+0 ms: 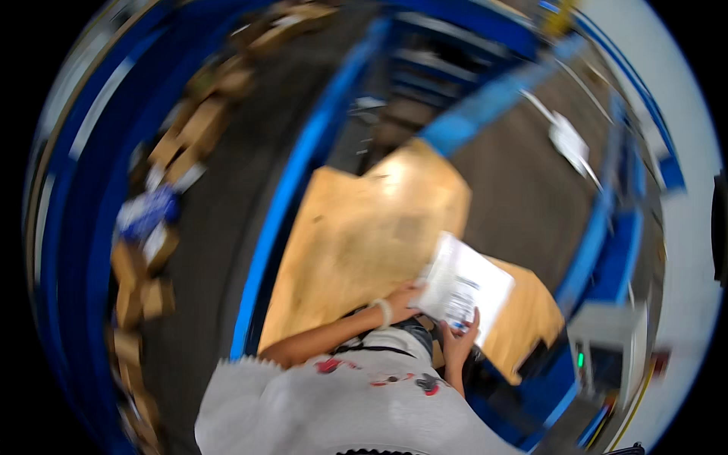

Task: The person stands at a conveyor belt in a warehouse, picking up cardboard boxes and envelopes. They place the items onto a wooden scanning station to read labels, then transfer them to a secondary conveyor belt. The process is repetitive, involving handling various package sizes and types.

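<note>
A flat white parcel (479, 280) with a printed label lies tilted in front of my body, above the right part of a wooden worktop. My left hand (404, 297) grips its left edge, a pale band round the wrist. At its lower edge, near the label, my right hand (462, 335) closes round it with the thumb on top. Motion blurs the picture, so the finger detail is soft and the parcel's underside is hidden.
The wooden worktop (356, 243) has a cut-out edge. To the left, a dark conveyor belt (220, 250) carries brown boxes (205, 125) and a blue-and-white bag (148, 212) along its far side. Another belt (516, 167) holds a white parcel (569, 142). A grey machine (610, 349) stands right.
</note>
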Tool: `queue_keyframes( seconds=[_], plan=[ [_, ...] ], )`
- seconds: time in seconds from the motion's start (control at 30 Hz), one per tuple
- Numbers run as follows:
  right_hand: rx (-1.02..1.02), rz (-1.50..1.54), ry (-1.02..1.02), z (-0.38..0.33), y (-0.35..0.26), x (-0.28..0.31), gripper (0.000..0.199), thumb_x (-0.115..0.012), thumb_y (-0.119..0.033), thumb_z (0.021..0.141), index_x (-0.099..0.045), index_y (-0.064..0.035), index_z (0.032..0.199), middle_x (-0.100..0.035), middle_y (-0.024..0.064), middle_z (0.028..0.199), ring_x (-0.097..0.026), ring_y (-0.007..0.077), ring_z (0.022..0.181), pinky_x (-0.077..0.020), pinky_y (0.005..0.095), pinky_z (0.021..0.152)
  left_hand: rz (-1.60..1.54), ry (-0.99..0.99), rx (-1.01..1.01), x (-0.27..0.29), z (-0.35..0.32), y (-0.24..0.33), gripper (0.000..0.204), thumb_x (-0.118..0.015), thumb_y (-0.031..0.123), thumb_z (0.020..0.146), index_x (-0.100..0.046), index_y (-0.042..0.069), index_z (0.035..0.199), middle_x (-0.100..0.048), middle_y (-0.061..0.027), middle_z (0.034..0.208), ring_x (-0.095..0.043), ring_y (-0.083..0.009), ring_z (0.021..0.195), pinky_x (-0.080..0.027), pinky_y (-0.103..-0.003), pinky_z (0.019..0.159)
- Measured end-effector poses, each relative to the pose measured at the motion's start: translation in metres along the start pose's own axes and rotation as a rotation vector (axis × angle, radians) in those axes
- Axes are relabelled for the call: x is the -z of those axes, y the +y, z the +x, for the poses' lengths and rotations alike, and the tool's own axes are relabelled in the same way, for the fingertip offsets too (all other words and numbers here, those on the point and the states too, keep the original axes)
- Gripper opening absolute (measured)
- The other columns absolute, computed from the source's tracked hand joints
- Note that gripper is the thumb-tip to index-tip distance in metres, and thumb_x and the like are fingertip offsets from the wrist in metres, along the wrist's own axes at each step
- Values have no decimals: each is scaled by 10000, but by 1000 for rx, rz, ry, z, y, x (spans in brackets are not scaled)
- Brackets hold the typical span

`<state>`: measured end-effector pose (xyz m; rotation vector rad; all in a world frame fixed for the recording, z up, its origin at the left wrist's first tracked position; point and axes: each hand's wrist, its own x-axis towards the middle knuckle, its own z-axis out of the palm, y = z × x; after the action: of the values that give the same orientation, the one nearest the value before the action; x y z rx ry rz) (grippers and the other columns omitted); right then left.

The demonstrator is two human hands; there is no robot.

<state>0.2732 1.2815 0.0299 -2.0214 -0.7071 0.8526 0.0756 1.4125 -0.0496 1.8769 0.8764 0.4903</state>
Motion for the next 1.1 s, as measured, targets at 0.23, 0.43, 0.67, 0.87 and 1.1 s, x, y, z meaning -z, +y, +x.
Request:
queue_keyframes(
  seconds=[0.23, 0.43, 0.67, 0.87, 1.1],
  plan=[
    [549, -659, 120, 136, 91, 11, 764, -860, -262, 848, -540, -141, 1531, -434, 222, 1315, -521, 383, 1157, -497, 483, 943, -302, -59, 240, 91, 3, 27, 549, -736, 209, 929, -593, 47, 1433, -654, -170, 1288, -665, -263, 1124, -539, -370, 967],
    [334, -804, 293, 468, 16, -19, 583, -728, -389, 957, -620, 104, 1249, -635, 299, 1157, -642, 463, 1027, -525, 563, 899, -499, 756, 373, 191, -103, -52, 401, -687, 160, 993, -632, 50, 1375, -698, -72, 1279, -655, -147, 1097, -556, -339, 944],
    [1042, -255, -460, 440, -322, -381, 660, -844, -144, 819, -559, 13, 1393, -554, 206, 1402, -527, 342, 1275, -456, 463, 1045, 114, 1015, 760, 353, -221, -172, 512, -738, 159, 927, -590, 97, 1413, -614, -110, 1369, -608, -262, 1212, -535, -392, 1011],
    [1707, -382, -1061, 251, -437, -728, 894, -921, -241, 696, -507, -46, 1464, -442, 224, 1542, -416, 421, 1429, -388, 502, 1159, 608, 782, 986, 519, -263, -316, 885, -811, 115, 808, -354, 9, 1558, -382, -204, 1600, -386, -399, 1465, -346, -434, 1230],
    [1851, -326, -1061, 166, -486, -1085, 794, -673, -469, 971, -407, 14, 1542, -421, 225, 1590, -342, 375, 1511, -283, 534, 1239, 840, 555, 1229, 745, -198, -446, 1243, -914, 127, 688, -131, 70, 1652, -248, -189, 1672, -305, -374, 1519, -315, -406, 1267]
  ],
)
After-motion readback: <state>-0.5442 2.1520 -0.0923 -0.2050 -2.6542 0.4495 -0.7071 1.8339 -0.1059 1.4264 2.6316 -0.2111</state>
